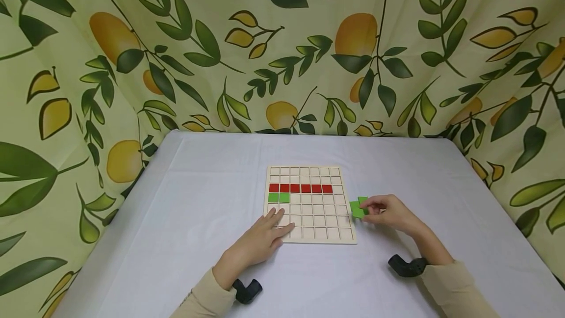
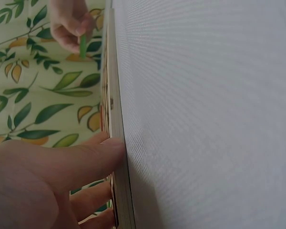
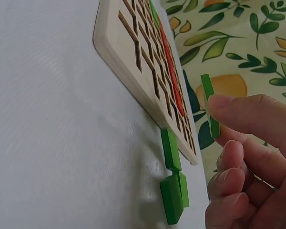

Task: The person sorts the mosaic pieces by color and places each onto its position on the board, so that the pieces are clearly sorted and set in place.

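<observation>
A leaf-and-fruit-patterned curtain (image 1: 273, 63) hangs around the far side and both flanks of a counter (image 1: 212, 180) spread with white cloth. Flat on the counter lies a pale board (image 1: 320, 221), marked off in a grid of seven rows and seven columns. A person's forearms, in beige sleeves (image 1: 456, 286), reach in from the near side.

The left hand (image 1: 258, 238) rests on the board's near left corner, its fingers extended and spread over the cells; the left wrist view shows the thumb at the board's edge. Just off the board's right side, the right hand (image 1: 390, 214) pinches one green square (image 3: 211, 107) between its fingertips, clear of the counter, the remaining fingers curled in toward the palm. A black device (image 1: 248, 291) sits at each wrist.

Six red squares (image 1: 295, 188) fill the third row from the far edge, side by side from the left. Directly nearer, two set green squares (image 1: 284, 198) occupy the first two cells of the fourth row. Loose green squares (image 3: 171, 200), at least three, lie close together on the counter beside the board's right edge, near the held square; whether they touch the board cannot be told.
</observation>
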### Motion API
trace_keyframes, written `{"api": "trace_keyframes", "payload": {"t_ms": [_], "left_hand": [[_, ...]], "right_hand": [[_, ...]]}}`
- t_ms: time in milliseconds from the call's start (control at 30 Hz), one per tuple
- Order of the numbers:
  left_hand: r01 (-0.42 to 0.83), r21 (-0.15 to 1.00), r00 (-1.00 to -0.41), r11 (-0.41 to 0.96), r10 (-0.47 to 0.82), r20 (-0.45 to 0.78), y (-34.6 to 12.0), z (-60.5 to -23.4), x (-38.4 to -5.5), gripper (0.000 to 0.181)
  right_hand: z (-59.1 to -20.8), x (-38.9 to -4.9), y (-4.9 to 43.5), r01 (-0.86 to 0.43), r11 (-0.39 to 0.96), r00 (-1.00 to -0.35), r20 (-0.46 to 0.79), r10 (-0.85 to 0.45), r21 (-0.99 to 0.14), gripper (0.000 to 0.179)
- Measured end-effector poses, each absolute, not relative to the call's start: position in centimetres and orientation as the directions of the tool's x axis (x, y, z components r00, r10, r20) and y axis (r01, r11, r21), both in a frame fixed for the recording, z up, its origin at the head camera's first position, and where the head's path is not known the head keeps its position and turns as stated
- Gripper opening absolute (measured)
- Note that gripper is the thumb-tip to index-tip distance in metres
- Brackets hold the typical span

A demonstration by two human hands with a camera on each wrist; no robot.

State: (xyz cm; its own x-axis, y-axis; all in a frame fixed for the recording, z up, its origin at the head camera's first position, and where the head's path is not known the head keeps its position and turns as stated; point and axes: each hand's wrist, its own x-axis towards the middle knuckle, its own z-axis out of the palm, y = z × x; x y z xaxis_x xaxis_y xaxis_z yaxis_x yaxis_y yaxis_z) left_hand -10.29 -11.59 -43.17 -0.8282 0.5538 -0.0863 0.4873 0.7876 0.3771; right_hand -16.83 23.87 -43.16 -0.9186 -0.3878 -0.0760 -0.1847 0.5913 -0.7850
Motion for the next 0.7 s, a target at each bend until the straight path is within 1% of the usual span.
{"api": "trace_keyframes", "payload": {"t_ms": [367, 700], "left_hand": [[0.490, 0.361, -0.828, 0.793, 0.553, -0.090, -11.6, -43.3, -10.4, 0.042], [0.478, 0.375, -0.833, 0.794, 0.545, -0.092, -11.6, -43.3, -10.4, 0.042]], "right_hand": [[-43.0, -17.3, 23.1, -0.195, 0.560, -0.911, -0.063, -0.408, -0.805, 0.029], [-42.9, -17.5, 22.4, -0.183, 0.539, -0.908, -0.069, -0.413, -0.822, 0.030]]}}
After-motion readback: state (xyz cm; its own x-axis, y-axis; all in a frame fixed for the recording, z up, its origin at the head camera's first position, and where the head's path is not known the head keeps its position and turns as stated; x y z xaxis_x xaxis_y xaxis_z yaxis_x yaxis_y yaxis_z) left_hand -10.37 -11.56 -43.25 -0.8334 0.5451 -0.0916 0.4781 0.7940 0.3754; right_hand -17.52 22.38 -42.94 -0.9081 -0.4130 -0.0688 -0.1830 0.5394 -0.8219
